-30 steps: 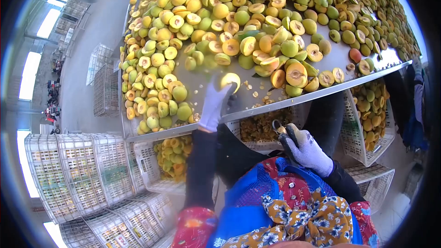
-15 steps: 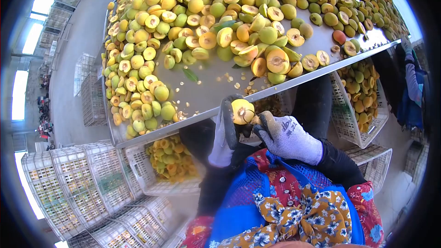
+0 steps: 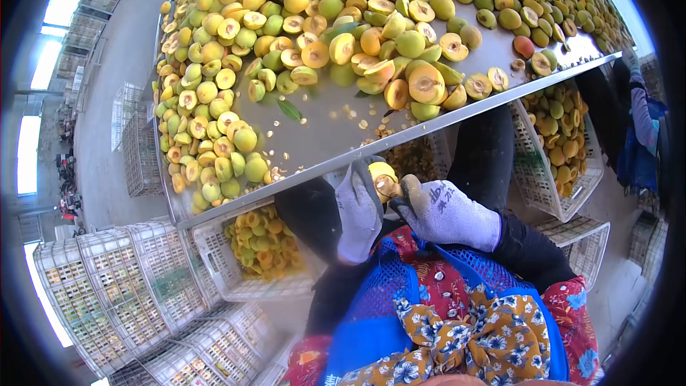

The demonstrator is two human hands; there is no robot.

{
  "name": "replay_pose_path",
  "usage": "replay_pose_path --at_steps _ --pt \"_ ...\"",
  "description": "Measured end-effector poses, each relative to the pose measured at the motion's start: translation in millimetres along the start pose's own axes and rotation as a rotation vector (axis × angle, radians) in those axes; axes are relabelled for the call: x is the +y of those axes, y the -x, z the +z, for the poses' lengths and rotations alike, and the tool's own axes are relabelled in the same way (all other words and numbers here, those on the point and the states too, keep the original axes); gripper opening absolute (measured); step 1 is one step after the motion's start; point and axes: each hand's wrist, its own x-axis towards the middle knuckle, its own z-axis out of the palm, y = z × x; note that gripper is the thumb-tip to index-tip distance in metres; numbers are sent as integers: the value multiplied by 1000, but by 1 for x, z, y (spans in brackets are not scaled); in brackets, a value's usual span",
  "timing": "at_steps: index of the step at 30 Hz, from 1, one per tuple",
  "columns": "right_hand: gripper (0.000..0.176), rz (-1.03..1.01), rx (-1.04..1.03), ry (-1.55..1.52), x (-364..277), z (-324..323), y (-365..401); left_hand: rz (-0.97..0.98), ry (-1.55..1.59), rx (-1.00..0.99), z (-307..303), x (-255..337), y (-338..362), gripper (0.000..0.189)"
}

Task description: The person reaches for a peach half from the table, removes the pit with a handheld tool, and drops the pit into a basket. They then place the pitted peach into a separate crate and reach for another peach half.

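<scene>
My left hand (image 3: 357,209), in a pale glove with dark-coated fingers, is closed around a yellow fruit half (image 3: 379,170), which looks like a peach. My right hand (image 3: 451,213), gloved alike with writing on its back, has thumb and fingers pinched on a small brownish hand tool (image 3: 391,187) that meets the fruit's cut face. Fingers hide most of the tool. Both hands are in front of my body, just below the metal table's edge (image 3: 400,137). Halved fruit (image 3: 426,84) lies heaped on the table beyond them, some with pits showing.
Small pale bits (image 3: 363,124) and a green leaf (image 3: 289,109) lie on the tabletop. Crates of fruit stand under the edge, one left (image 3: 214,261) and one right (image 3: 564,204). Stacked crates (image 3: 114,279) fill the lower left. Another person's sleeve (image 3: 642,120) shows far right.
The fruit half has turned in my left hand, and its cut face now shows beside the tool. The thin dark loop seen across it earlier is out of sight. The view has shifted slightly.
</scene>
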Motion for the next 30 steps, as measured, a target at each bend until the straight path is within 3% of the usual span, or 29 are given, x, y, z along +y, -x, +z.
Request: replay_pose_path --at_steps 3,5,7,8,10,12,13,19,22,24,25,28,30 --pt "25 20 81 -162 8 15 -1 -70 -17 87 9 16 -1 32" --pt "26 -150 52 -428 14 14 -1 28 -129 88 11 13 0 32" --pt "32 55 -169 -1051 16 5 -2 126 -137 81 10 9 -1 32" --pt "37 373 -385 -1524 14 -1 -1 171 -90 70 10 7 -2 32" --pt "37 458 -668 -2071 28 5 0 180 83 22 11 -1 -4 33" --pt "39 439 -803 -2335 35 17 -3 103 330 -56 12 -15 -6 35" --pt "40 428 -875 -2466 36 20 -2 97 300 -80 13 -16 -6 36" --pt "42 470 -601 -2149 47 29 8 100 -19 -262 9 -13 -13 33" --pt "42 459 -832 -2467 60 41 7 233 -116 -321 7 -29 -17 24" --pt "43 468 -779 -2441 62 40 6 318 -68 -398 6 -33 -24 22" --pt "42 483 -754 -2427 62 38 5 152 118 -479 9 -29 -26 22" --pt "42 482 -693 -2298 60 33 6 -81 378 -308 27 -12 -16 38" --pt "42 518 -604 -2077 50 23 9 -271 468 -357 20 -17 -14 51"
